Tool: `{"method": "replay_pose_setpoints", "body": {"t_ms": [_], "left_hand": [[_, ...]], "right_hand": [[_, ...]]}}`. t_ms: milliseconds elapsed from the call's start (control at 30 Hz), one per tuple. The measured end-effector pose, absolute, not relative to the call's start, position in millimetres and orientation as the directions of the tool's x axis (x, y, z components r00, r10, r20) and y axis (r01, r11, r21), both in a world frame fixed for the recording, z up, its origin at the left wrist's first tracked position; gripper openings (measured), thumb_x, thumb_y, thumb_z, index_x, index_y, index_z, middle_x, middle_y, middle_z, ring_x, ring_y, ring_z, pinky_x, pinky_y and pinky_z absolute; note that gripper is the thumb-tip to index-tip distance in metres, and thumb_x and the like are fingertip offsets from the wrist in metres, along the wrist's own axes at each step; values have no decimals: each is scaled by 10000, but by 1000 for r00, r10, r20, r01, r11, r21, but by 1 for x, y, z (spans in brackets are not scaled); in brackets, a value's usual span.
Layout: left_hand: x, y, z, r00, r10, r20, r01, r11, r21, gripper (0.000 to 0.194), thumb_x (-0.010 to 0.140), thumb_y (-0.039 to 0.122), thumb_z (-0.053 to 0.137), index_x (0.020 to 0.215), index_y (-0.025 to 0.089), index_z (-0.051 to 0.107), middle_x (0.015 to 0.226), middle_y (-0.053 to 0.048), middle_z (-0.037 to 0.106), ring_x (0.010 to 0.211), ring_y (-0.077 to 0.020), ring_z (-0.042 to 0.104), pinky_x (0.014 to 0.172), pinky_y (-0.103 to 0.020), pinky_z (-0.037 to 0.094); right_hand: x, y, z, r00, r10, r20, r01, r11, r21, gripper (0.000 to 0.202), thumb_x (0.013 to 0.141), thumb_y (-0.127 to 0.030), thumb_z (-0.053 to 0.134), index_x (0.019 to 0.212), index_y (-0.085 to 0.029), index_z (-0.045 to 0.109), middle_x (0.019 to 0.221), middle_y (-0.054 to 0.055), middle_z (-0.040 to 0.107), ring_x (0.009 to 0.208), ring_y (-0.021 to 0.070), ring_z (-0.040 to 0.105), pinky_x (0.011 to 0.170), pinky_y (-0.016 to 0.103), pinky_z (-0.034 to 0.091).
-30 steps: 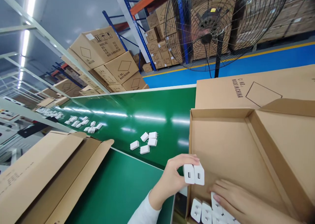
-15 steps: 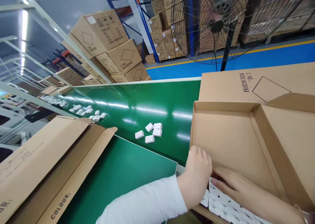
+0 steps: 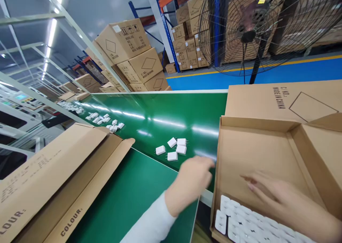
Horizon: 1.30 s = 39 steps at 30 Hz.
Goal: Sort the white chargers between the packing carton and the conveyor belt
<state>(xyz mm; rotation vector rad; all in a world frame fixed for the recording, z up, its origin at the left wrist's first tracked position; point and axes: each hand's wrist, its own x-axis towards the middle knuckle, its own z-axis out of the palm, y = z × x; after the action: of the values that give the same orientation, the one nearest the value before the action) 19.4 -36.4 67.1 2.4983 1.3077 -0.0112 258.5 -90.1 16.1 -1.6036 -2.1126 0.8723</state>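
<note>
My left hand (image 3: 192, 183), blurred, is over the conveyor's near edge beside the box's left wall. Its fingers are loosely bent and apart, with nothing visible in them. My right hand (image 3: 278, 196), also blurred, hovers inside the open cardboard box (image 3: 258, 154), fingers stretched and apart, above the bare cardboard. White plug adapters (image 3: 248, 220) stand in tight rows along the box's near side; the right forearm hides some. Several loose white plug adapters (image 3: 172, 156) with metal prongs lie on the green conveyor belt (image 3: 149, 129), just beyond my left hand.
An open carton (image 3: 56, 179) stands at left on the green side table (image 3: 128, 196). More adapters (image 3: 100, 117) lie farther up the belt. Behind the box is another carton (image 3: 256, 100). A large wire-cage fan (image 3: 248, 36) and stacked cartons (image 3: 133, 58) stand beyond the belt.
My left hand has moved off the box's wall to the left. My right hand has lifted from the adapters to over the box's bare part. The view has shifted, showing more adapter rows.
</note>
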Motion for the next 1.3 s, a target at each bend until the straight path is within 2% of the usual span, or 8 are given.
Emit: {"method": "replay_pose_setpoints", "body": {"t_ms": [100,167,367,567,733,867,1100,1300], "left_hand": [[-33,-9,54,261,947,-187,964,-266,-5,378,785,-11,332,1027,150,574,1011,-122,632,975,-245,575,806,-352,447],[-57,9,37,176,950,-256,969,-214,-126,375,771,-31,355,1043,128,558,1072,-155,597,1028,-276,541,786,-367,444],[-78,30,11,204,931,-304,962,-248,-115,352,746,-5,459,1037,168,555,1104,-100,606,1073,-265,508,861,-383,410],[-106,32,39,94,969,-228,980,-130,-149,324,788,3,436,1063,149,528,1061,-115,576,1017,-266,538,815,-369,430],[-122,45,22,50,949,-312,995,-74,-67,305,781,48,528,1066,157,523,1095,-103,561,1035,-244,538,779,-310,451],[-127,51,2,68,948,-311,997,-72,0,341,738,115,627,1059,172,527,1144,-92,548,1103,-248,498,833,-306,438],[-134,49,-4,65,957,-281,992,-30,126,257,763,195,610,1007,201,528,1042,-41,592,943,-193,588,749,-265,439],[-138,41,1,53,988,-147,800,46,598,229,743,242,610,956,200,536,948,3,624,884,-172,589,750,-252,425]], "right_hand": [[223,-44,34,-400,916,-23,734,305,-606,339,934,-372,338,1010,-236,639,1037,72,707,934,238,663,792,377,540],[182,-9,36,-449,893,-23,765,371,-527,311,925,-299,379,1156,-203,563,1113,76,677,979,216,643,808,347,522],[66,51,2,-498,865,-65,833,456,-314,242,816,-92,515,1045,-105,593,1046,154,668,993,275,618,775,355,471],[47,53,-12,-532,841,-99,826,490,-277,251,693,-122,676,931,-117,596,924,155,687,961,308,608,796,374,419],[76,71,2,-533,844,-57,800,481,-357,314,781,-173,541,1089,-175,477,973,81,651,745,200,628,606,278,412],[95,85,-7,-513,857,-51,808,463,-364,419,802,-126,525,1204,-169,415,1157,105,562,910,182,616,705,255,438],[107,92,-23,-421,894,-150,892,378,-249,215,714,-131,655,921,-133,600,1001,135,624,886,267,638,674,308,441],[100,112,9,-503,857,-114,856,475,-203,176,779,-179,582,954,-200,586,957,71,671,879,239,644,632,285,412]]}}
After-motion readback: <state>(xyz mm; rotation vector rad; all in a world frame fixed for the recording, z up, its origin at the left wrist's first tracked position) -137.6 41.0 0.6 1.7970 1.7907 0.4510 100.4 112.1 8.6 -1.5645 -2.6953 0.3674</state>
